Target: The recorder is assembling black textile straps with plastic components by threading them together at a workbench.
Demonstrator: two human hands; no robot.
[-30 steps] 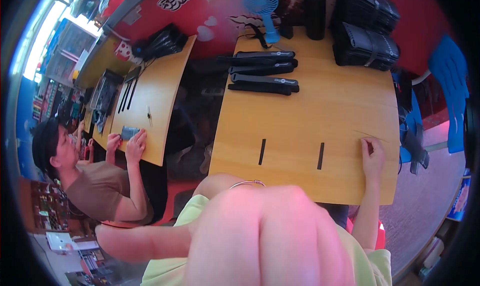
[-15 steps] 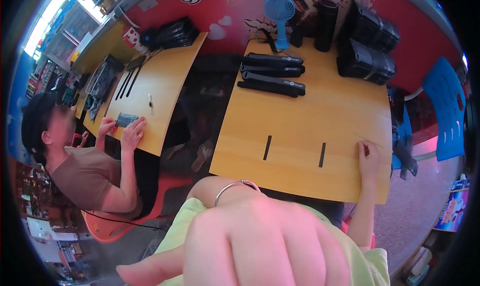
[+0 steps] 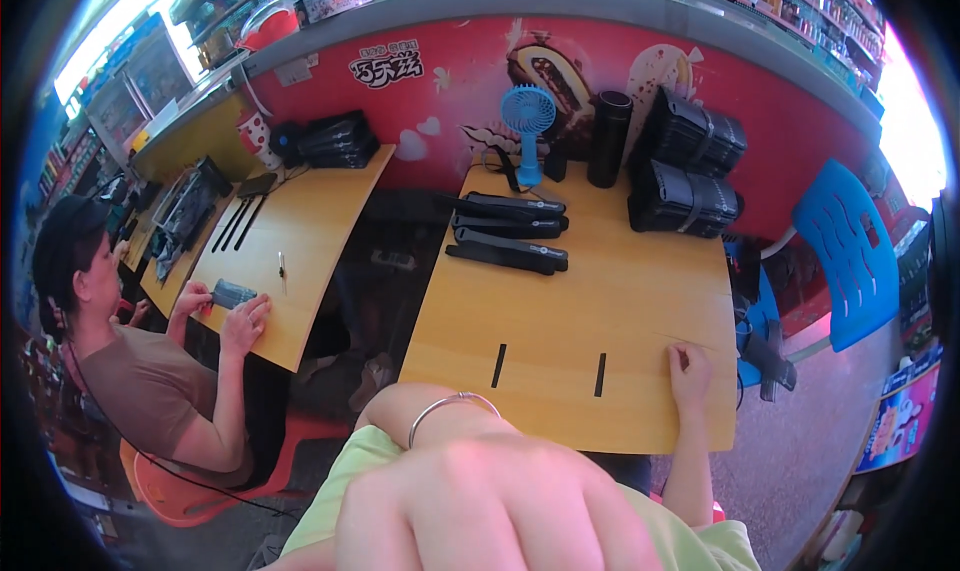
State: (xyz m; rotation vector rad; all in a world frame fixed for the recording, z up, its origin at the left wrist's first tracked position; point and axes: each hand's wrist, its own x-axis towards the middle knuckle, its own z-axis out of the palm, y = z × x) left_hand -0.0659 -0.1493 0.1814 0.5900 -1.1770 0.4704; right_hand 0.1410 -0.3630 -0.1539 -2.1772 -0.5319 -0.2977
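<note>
My left hand (image 3: 500, 501) is raised very near the camera, its back and knuckles filling the lower middle. A silver bangle (image 3: 440, 407) circles its wrist. The fingers run out of the picture, so their grip is hidden. My right hand (image 3: 689, 373) rests on the right side of the wooden table (image 3: 560, 311), its fingers curled in; nothing shows in them. To its left, two short black strips (image 3: 498, 366) (image 3: 601, 375) lie apart on the tabletop, roughly parallel. Farther back lie several folded black fabric pieces (image 3: 510, 231) with small white marks.
At the back stand a blue handheld fan (image 3: 528, 131), a black cylinder (image 3: 609, 139) and banded black bundles (image 3: 690, 176). A blue chair (image 3: 850, 251) is on the right. On the left a co-worker (image 3: 160, 371) handles a dark grey piece (image 3: 232, 294) at another table (image 3: 300, 261).
The view has tilted up, so the tables sit lower and more of the wall shows. My left thumb no longer shows plainly. My right hand remains at the table's right side.
</note>
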